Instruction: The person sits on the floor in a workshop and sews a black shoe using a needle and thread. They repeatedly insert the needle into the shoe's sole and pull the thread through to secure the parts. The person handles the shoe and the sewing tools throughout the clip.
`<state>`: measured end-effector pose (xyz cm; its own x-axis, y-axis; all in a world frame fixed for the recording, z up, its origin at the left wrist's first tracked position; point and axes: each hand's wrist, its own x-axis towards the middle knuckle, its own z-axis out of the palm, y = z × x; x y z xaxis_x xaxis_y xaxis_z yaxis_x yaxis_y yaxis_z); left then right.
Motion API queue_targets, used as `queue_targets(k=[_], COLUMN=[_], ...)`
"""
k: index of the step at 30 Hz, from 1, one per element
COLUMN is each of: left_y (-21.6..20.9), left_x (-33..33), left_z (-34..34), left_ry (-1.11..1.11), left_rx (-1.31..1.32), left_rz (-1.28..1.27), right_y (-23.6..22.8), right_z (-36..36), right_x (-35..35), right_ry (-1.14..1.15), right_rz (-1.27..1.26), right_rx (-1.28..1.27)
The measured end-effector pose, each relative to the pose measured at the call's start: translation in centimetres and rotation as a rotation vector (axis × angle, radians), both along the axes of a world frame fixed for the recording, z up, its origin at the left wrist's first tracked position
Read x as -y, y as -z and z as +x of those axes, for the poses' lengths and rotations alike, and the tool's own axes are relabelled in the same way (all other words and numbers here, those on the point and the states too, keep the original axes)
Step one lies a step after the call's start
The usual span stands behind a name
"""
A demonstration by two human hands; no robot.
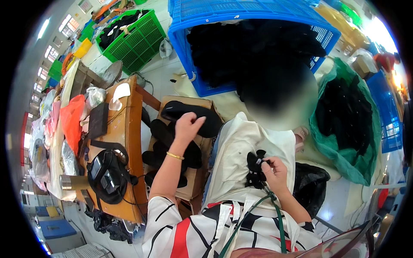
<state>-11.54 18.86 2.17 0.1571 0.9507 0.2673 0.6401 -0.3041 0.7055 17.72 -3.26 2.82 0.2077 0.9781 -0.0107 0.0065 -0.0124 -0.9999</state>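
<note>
My left hand (188,128) is over a cardboard box (195,174) to the left of my lap, its fingers closed at the near edge of a long black slipper (209,122). Several more dark slipper-like pieces (162,133) lie in that box under my left forearm. Above the cream apron (234,148) on my lap, my right hand (275,171) pinches a bunch of small black fabric bows (257,168). How many bows there are is hard to make out.
A blue crate (254,12) full of black pieces stands ahead. Black items fill a green bag (320,142) at right. A wooden table (129,150) at left carries a black bag (107,178). Farther off is a green crate (137,47).
</note>
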Motion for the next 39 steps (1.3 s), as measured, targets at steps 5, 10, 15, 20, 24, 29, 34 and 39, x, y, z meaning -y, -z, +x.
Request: queue_targets(k=[5, 10, 15, 20, 24, 29, 34, 39], left_y=[-2.5, -2.4, -1.4, -1.4, -1.7, -1.4, 0.9, 0.7], left_x=[7.8, 13.4, 17.2, 19.2, 19.4, 20.3, 20.0, 18.4], left_z=[7.5, 11.5, 11.4, 11.7, 11.5, 12.3, 12.3, 12.6], left_ry=[0.311, 0.418, 0.450, 0.357, 0.213, 0.017, 0.013, -0.175], left_rx=[0.213, 0.819, 1.296, 1.147, 1.073, 1.120, 1.157, 1.200], left_rz=[0.001, -0.683, -1.302, -1.468, -1.318, -1.074, -1.053, -1.072], right_y=[-1.9, -2.1, -3.2, -3.2, -1.0, -0.2, 1.3, 1.0], right_z=[-1.9, -1.9, 0.8, 0.4, 0.8, 0.1, -1.6, -0.1], right_x=[-0.7, -0.8, -0.9, -0.5, -2.0, -2.3, 0.3, 1.1], right_ry=[0.123, 0.187, 0.336, 0.201, 0.221, 0.310, -0.132, -0.104], right_rz=[0.234, 0.631, 0.650, 0.657, 0.527, 0.274, 0.254, 0.203], right_rx=[0.165, 0.581, 0.556, 0.442, 0.410, 0.161, 0.356, 0.261])
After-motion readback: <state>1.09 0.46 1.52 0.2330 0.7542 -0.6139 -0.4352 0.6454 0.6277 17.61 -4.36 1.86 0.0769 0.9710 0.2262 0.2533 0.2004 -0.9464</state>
